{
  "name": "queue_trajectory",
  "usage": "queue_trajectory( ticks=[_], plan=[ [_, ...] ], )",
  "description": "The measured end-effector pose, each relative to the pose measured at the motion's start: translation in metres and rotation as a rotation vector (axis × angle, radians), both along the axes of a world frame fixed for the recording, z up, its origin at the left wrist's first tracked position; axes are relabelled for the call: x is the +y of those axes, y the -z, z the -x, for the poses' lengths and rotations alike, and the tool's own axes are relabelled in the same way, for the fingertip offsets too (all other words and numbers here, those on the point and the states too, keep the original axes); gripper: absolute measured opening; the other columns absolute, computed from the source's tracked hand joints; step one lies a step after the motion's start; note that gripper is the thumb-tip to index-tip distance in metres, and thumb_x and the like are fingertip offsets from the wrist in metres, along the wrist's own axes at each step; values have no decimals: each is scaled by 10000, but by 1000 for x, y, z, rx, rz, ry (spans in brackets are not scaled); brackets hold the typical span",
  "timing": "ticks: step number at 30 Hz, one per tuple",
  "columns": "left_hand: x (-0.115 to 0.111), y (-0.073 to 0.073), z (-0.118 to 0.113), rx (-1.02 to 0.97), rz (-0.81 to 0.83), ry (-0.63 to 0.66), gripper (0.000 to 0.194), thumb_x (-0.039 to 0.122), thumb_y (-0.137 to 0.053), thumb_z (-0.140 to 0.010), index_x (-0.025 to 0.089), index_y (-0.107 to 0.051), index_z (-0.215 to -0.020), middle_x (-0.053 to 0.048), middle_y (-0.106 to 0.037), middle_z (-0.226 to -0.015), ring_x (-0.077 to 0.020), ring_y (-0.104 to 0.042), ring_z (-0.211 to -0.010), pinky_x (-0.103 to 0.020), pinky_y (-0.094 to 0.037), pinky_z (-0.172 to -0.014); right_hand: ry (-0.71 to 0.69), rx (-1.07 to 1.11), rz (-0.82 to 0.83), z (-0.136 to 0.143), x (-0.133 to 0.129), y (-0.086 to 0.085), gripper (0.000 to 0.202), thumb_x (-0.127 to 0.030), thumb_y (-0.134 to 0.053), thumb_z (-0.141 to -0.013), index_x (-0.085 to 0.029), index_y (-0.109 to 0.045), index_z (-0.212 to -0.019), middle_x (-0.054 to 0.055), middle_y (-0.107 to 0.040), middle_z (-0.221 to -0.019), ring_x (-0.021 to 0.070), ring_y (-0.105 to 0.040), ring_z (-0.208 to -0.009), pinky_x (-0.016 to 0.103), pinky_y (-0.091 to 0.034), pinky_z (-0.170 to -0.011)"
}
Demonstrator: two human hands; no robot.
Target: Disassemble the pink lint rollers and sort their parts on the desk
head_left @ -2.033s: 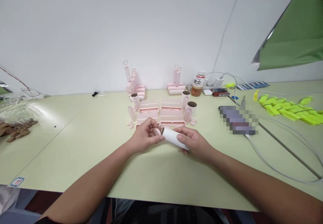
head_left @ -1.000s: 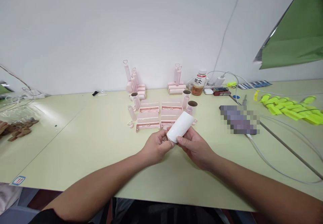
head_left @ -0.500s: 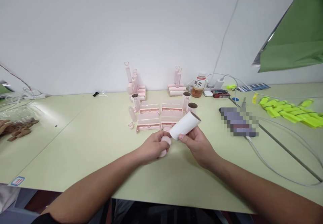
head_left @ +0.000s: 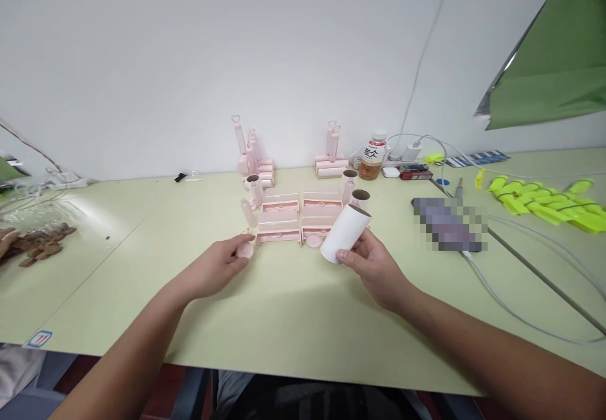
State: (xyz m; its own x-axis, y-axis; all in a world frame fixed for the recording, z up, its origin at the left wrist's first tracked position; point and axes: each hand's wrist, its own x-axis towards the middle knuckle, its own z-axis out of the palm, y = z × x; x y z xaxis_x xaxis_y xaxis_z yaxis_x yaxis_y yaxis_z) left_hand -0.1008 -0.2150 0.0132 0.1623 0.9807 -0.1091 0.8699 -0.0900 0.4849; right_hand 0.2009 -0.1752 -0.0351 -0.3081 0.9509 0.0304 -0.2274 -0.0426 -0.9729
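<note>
Gripping: right hand point(head_left: 380, 273), white tube point(head_left: 344, 237), probably light, stiff, best held mid-length; left hand point(head_left: 211, 270), pink disc point(head_left: 245, 251), pinched by rim.

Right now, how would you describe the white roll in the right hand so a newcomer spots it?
Find the pale green table, then the open pink cases near its middle. Beside them, nearer the person, the right hand holds the white roll, brown inside. It alone is tilted in a hand; the similar rolls behind it stand upright.
</note>
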Motion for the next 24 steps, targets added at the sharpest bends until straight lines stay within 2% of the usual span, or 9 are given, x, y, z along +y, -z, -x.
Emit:
queue_trajectory(
  ticks=[3,5,8,11,13,18,21,24],
  plan=[
    [2,9,-32,131,-115,156,470,190,-363,-906,212,-526,-1346,-97,-629,-1240,-237,-613,-1070,-331,-475,-901,11,-19,-30,0,1,0,572,-395,-781,-703,-223,-522,-1184,97,-671,-1104,270,-626,-1032,425,-512,-870],
    [8,20,-52,301,-139,195,601,66,-389,-818,174,-450,-1407,-136,-631,-1169,-250,-621,-1012,-353,-492,-848,11,-36,-48,-1,2,-1,568,-401,-777,-704,-222,-523,-1179,96,-677,-1095,271,-629,-1028,426,-511,-869],
    [16,37,-70,457,-192,259,678,23,-396,-785,132,-355,-1452,-154,-635,-1097,-283,-591,-1002,-407,-481,-849,8,-62,-65,-3,3,-3,551,-410,-770,-710,-223,-523,-1166,94,-682,-1093,269,-634,-1022,426,-512,-870],
    [19,47,-72,461,-223,302,463,49,-395,-828,131,-517,-1267,-146,-636,-1016,-286,-571,-950,-420,-467,-838,9,-82,-75,-4,3,-3,547,-424,-764,-713,-227,-517,-1159,101,-684,-1103,275,-638,-1022,439,-514,-867],
    [19,50,-68,414,-231,294,341,72,-383,-861,151,-571,-1134,-130,-628,-973,-275,-564,-923,-403,-465,-815,3,-83,-80,-4,3,-3,550,-428,-764,-712,-228,-514,-1160,106,-684,-1113,279,-638,-1028,447,-514,-868],
    [14,46,-58,256,-241,266,380,181,-418,-902,144,-498,-1272,-128,-624,-1039,-269,-572,-963,-387,-469,-812,-27,-60,-82,-3,4,-2,551,-416,-770,-711,-224,-518,-1161,106,-685,-1101,269,-641,-1013,443,-518,-863],
    [13,40,-56,178,-228,293,279,270,-432,-930,165,-601,-1126,-113,-632,-1016,-249,-583,-942,-365,-469,-798,-36,-48,-85,-2,4,-2,539,-410,-773,-709,-225,-522,-1149,106,-685,-1101,269,-640,-1016,440,-520,-861],
    [16,37,-56,142,-210,288,311,324,-385,-966,178,-659,-951,-96,-629,-960,-226,-592,-902,-350,-467,-791,-39,-45,-87,-1,3,-3,538,-408,-776,-705,-223,-521,-1142,106,-685,-1101,265,-641,-1010,435,-522,-857]
  ],
)
